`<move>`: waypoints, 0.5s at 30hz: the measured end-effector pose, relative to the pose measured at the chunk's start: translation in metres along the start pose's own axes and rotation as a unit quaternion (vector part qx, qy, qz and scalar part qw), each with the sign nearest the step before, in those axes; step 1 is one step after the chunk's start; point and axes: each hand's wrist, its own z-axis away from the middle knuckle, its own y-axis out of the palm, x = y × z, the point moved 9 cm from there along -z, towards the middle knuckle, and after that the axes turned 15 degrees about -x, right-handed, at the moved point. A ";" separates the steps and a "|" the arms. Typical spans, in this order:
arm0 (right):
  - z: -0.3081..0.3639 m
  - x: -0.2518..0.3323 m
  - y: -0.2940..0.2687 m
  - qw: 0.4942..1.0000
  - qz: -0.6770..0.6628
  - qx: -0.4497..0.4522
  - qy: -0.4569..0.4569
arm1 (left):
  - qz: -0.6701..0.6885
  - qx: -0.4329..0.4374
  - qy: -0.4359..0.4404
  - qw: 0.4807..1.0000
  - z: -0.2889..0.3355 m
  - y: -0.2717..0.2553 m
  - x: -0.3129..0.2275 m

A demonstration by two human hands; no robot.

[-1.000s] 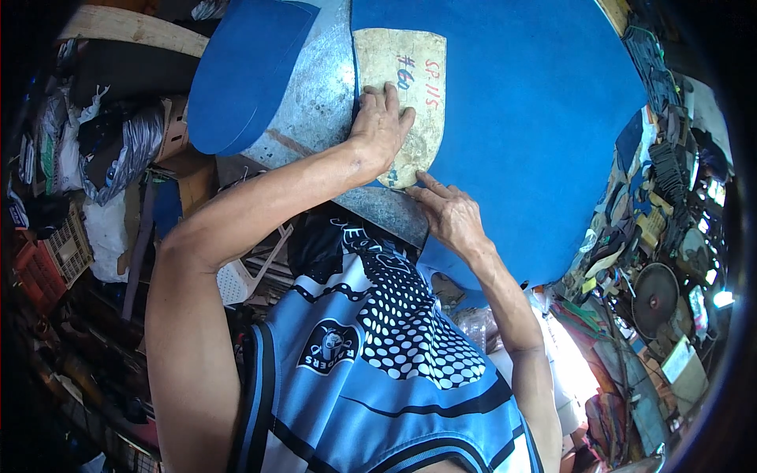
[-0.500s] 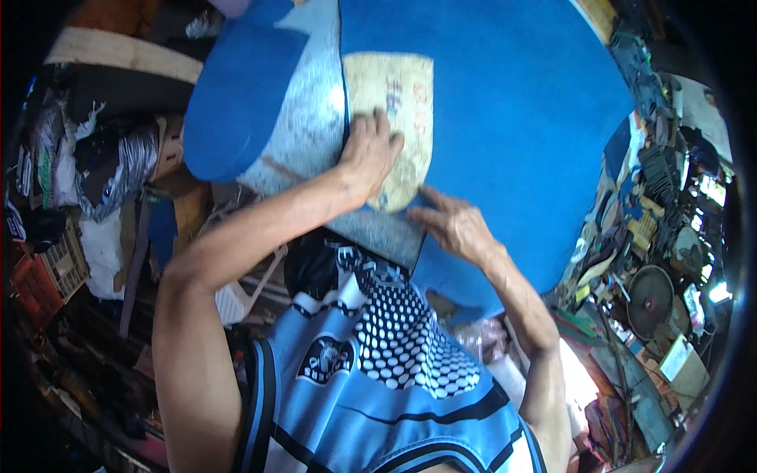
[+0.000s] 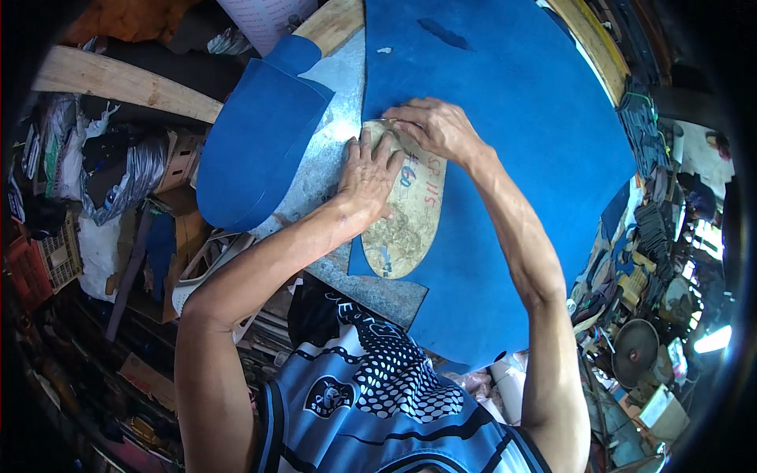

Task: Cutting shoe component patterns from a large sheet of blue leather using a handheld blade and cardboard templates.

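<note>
My left hand (image 3: 367, 177) lies flat with fingers spread on a worn, cream-coloured template (image 3: 414, 229), rounded at its near end and marked with handwriting. Beneath the template is a large blue sheet (image 3: 520, 173), apparently leather or a similar material. At the template's far edge my right hand (image 3: 441, 130) is closed in a pinch. A tiny glint shows at its fingertips, but what they hold is too small to make out. Left of the template, rounded blue cut pieces (image 3: 260, 142) lie overlapping on a scuffed metal-topped work surface (image 3: 315, 169).
A wooden plank (image 3: 126, 83) juts in at the far left, above plastic bags (image 3: 130, 177) and a red crate (image 3: 27, 272). Stacks of dark material (image 3: 658, 205) and a round metal disc (image 3: 635, 351) crowd the right side. A white printed roll (image 3: 264, 24) stands at the back.
My right hand has moved from the template's near right edge to its far edge, and its fingers have closed. My left hand stays on the template. The whole view has shifted, so the template appears lower.
</note>
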 end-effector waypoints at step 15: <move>-0.018 -0.003 0.022 0.995 0.014 0.085 -0.059 | 0.012 -0.001 0.008 1.000 -0.004 -0.003 0.004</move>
